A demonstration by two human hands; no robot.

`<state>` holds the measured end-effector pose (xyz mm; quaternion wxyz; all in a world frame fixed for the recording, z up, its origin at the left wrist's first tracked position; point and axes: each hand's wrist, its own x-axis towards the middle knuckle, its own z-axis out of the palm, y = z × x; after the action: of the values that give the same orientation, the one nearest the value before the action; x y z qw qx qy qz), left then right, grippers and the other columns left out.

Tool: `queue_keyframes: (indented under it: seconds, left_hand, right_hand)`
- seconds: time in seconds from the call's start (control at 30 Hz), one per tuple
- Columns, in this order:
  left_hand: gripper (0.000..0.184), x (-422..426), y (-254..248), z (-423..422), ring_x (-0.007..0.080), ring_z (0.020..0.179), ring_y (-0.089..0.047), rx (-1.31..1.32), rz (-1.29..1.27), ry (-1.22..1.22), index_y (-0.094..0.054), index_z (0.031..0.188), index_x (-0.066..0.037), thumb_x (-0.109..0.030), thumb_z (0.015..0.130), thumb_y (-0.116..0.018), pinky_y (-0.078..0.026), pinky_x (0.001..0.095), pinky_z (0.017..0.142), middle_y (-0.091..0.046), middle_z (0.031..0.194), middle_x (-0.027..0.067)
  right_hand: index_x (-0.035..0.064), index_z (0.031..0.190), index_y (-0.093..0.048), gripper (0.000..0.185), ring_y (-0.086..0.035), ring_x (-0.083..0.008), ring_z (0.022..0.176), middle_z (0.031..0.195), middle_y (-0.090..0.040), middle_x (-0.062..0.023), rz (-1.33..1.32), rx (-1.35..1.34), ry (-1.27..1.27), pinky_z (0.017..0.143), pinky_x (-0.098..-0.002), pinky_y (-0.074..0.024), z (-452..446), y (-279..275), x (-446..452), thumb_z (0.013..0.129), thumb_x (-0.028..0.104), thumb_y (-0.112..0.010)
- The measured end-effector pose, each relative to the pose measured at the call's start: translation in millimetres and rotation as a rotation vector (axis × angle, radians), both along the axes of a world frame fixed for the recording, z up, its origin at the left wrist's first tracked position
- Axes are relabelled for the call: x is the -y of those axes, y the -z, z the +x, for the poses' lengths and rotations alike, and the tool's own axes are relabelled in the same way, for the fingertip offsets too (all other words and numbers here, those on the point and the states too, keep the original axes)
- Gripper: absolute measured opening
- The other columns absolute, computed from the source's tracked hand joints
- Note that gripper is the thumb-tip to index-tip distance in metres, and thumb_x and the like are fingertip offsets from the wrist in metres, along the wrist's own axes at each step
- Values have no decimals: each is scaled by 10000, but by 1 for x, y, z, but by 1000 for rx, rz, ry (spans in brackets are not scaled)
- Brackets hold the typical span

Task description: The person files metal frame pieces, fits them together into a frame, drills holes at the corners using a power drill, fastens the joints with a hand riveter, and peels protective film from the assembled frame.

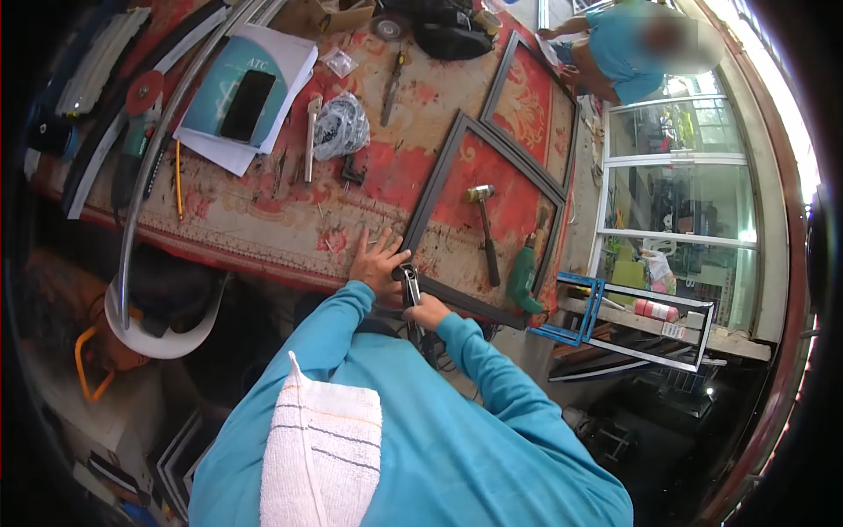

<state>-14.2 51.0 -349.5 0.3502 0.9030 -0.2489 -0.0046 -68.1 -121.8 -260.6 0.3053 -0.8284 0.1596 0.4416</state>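
Note:
My left hand (378, 263) lies with its fingers spread at the table's front edge, its fingertips by the near corner of a dark metal frame (436, 178). In my right hand (428, 311) is a pair of metal pliers (410, 283), with the jaws against that same corner. Whether the jaws grip the frame I cannot tell. Inside the frame lie a hammer (486, 230) with a dark handle and a green power drill (523, 274). A second dark frame (502, 75) adjoins the first on its far side.
On the red patterned table cover (263, 230) rest a phone (248, 105) on papers, a plastic bag (341, 127), a screwdriver (395, 83) and an angle grinder (139, 132). Another person (619, 53) stands at the far right. A blue-ended frame (571, 309) juts out at right.

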Motion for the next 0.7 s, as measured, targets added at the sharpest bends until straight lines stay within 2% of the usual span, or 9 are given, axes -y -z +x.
queue_keyframes:
  seconds: [0.1, 0.13, 0.2, 0.23, 0.33, 0.53, 0.6, 0.63, 0.7]
  left_hand:
    - [692, -1, -1, 0, 288, 1453, -376, -9, -7, 10, -684, 1266, -254, -566, 663, -817, -52, 642, 1217, -576, 1436, 59]
    - [684, -1, -2, -1, 287, 1454, -375, -18, -22, 7, -688, 1263, -252, -565, 669, -815, -48, 636, 1219, -575, 1438, 59]
    - [680, -3, -6, 0, 287, 1456, -370, -30, -25, 14, -688, 1265, -251, -556, 671, -816, -46, 632, 1221, -573, 1439, 60]
    - [676, -2, -7, 0, 287, 1459, -366, -47, -29, 14, -687, 1267, -251, -546, 673, -817, -44, 628, 1223, -572, 1441, 61]
    - [665, -3, -7, 1, 286, 1462, -361, -21, 0, 20, -687, 1267, -251, -518, 672, -821, -45, 622, 1225, -573, 1440, 61]
    - [669, -1, -7, -1, 283, 1457, -368, -30, -24, -4, -681, 1271, -253, -477, 657, -826, -46, 614, 1225, -574, 1438, 59]
    - [695, -1, -7, -2, 280, 1466, -352, -52, -29, 9, -673, 1278, -258, -437, 627, -840, -53, 617, 1226, -556, 1457, 53]
    - [725, -2, -7, -1, 276, 1475, -337, -67, -34, 10, -665, 1284, -263, -397, 597, -854, -59, 619, 1226, -538, 1475, 47]
    - [734, -3, -10, 2, 276, 1475, -337, -71, -27, 14, -659, 1290, -263, -388, 593, -851, -59, 615, 1228, -534, 1479, 46]
  right_hand:
    - [-4, 962, -650, 355, -604, -186, 818, 888, -652, -117, 30, -194, 99, 726, -322, -483, 15, -40, -8, 765, 274, -753]
    - [-4, 962, -650, 355, -604, -186, 818, 888, -652, -117, 33, -191, 105, 726, -322, -483, 10, -44, -9, 765, 274, -753]
    - [22, 990, -629, 332, -576, -143, 843, 905, -630, -75, 295, -111, 344, 736, -302, -464, -13, -51, -9, 782, 252, -747]
    - [19, 1024, -607, 372, -561, -150, 869, 930, -621, -60, 340, -26, 381, 758, -302, -455, -32, -32, 0, 776, 248, -764]
    - [19, 979, -611, 377, -553, -163, 825, 887, -618, -64, 196, 30, 375, 743, -294, -452, -36, -23, -7, 771, 288, -774]
    - [-26, 976, -614, 443, -599, -284, 830, 874, -643, -168, 111, 87, 198, 783, -382, -472, -22, -32, -14, 786, 352, -743]
    - [-36, 1049, -627, 484, -636, -359, 925, 973, -673, -222, 57, 173, 80, 853, -434, -481, -25, -21, -5, 802, 366, -736]
    - [-36, 1049, -627, 484, -636, -359, 925, 973, -673, -222, 56, 178, 99, 853, -434, -481, -29, -15, -5, 802, 366, -736]
    - [-6, 1062, -686, 469, -665, -422, 992, 1010, -698, -261, -8, 283, 77, 878, -468, -509, -36, 0, -2, 813, 391, -705]
